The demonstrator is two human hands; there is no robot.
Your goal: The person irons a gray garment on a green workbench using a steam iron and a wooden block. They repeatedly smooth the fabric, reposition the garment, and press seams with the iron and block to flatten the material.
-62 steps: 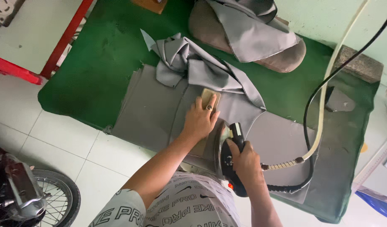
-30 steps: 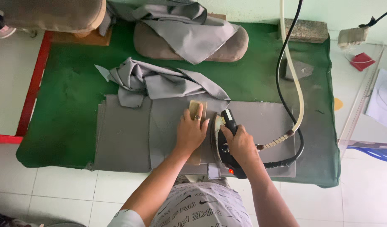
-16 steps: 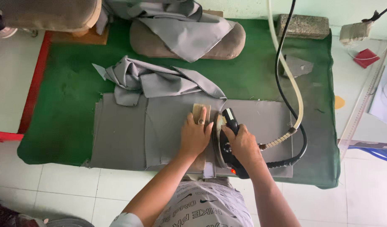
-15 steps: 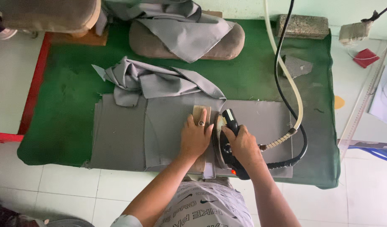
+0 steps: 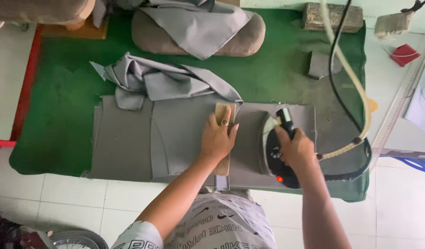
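My left hand (image 5: 218, 137) lies flat, fingers together, on a narrow wooden block (image 5: 222, 138) that rests on grey fabric (image 5: 143, 138) spread over the green padded table (image 5: 51, 106). My right hand (image 5: 295, 148) grips the black handle of a steam iron (image 5: 278, 147). The iron sits on the grey fabric to the right of the wooden block, apart from it. A black cord and a pale hose (image 5: 348, 87) run from the iron up past the table's far edge.
A crumpled grey garment piece (image 5: 161, 80) lies behind the flat fabric. A brown pressing cushion (image 5: 148, 37) draped with grey cloth sits at the back. A small grey scrap (image 5: 319, 64), two stone blocks (image 5: 332, 16) and a red item (image 5: 404, 54) lie to the right.
The iron and my right hand have slid to the right, away from the wooden block. My left hand stays pressed on the block.
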